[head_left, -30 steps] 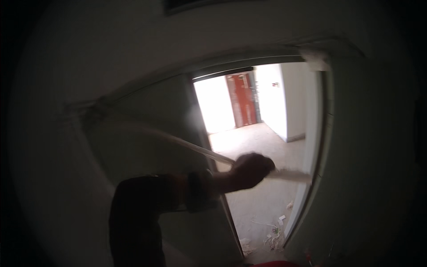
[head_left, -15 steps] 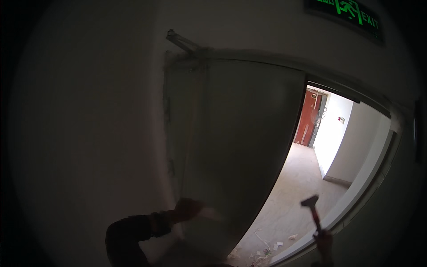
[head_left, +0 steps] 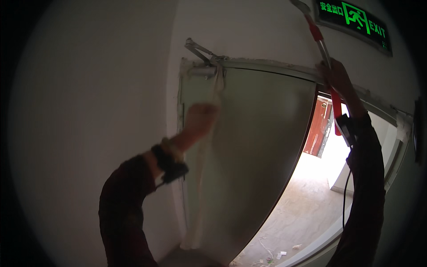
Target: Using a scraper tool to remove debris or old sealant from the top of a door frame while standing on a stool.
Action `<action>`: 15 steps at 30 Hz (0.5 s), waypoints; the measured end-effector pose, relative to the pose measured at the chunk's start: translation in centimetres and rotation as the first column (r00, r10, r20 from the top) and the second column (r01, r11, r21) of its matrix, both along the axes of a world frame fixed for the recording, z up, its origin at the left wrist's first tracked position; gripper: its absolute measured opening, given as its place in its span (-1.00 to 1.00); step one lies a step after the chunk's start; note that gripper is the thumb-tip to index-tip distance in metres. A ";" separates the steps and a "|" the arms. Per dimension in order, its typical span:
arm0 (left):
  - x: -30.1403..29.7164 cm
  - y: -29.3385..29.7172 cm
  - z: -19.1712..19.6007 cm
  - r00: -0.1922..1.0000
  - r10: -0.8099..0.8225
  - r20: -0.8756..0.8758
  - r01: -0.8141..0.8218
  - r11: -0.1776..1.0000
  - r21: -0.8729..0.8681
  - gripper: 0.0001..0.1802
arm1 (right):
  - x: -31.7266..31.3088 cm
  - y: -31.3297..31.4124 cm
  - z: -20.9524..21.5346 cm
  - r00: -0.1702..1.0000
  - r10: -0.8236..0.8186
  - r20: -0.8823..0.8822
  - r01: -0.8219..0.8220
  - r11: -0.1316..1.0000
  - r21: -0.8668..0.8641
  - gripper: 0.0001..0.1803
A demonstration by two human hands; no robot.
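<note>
Pale strip (head_left: pixel 199 178), hanging down the green door (head_left: pixel 262 133) from beside the door closer (head_left: pixel 203 71), where its top was apparently attached, lay within the blurred, closed left hand (head_left: pixel 202 118), elbow bent, while the uplifted right hand (head_left: pixel 339 79) clasped a red-handled tool (head_left: pixel 322 46) mid-shaft, presumably for balance.

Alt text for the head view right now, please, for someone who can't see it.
A blurred left hand grips a pale strip hanging down a greenish door, while the right hand raises a red-and-silver tool near a glowing green sign. Bright floor shows through an opening to the door's right.
</note>
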State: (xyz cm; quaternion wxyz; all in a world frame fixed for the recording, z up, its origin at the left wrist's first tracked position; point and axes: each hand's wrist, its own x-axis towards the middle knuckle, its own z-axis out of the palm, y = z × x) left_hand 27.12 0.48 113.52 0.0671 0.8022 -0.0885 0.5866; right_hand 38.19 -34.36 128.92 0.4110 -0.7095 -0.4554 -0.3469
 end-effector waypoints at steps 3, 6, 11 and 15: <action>3.2 1.0 6.3 0.961 0.269 0.065 -0.274 0.959 0.076 -0.73 | 1.7 1.2 1.5 0.993 -0.115 -0.002 0.115 0.993 -0.005 -0.72; 6.5 0.5 8.9 0.956 0.288 0.049 -0.275 0.944 -0.181 -0.76 | 2.5 1.6 1.8 0.967 -0.225 0.122 0.227 0.974 -0.008 -0.68; 9.7 -0.6 10.0 0.860 0.502 0.098 -0.488 0.862 -0.135 -0.79 | 2.3 2.0 2.4 0.940 -0.318 0.126 0.327 0.943 -0.058 -0.68; 10.3 -0.3 10.3 0.730 0.683 0.014 -0.680 0.729 -0.077 -0.87 | 1.3 1.8 1.9 0.983 -0.166 -0.085 0.162 0.986 -0.042 -0.72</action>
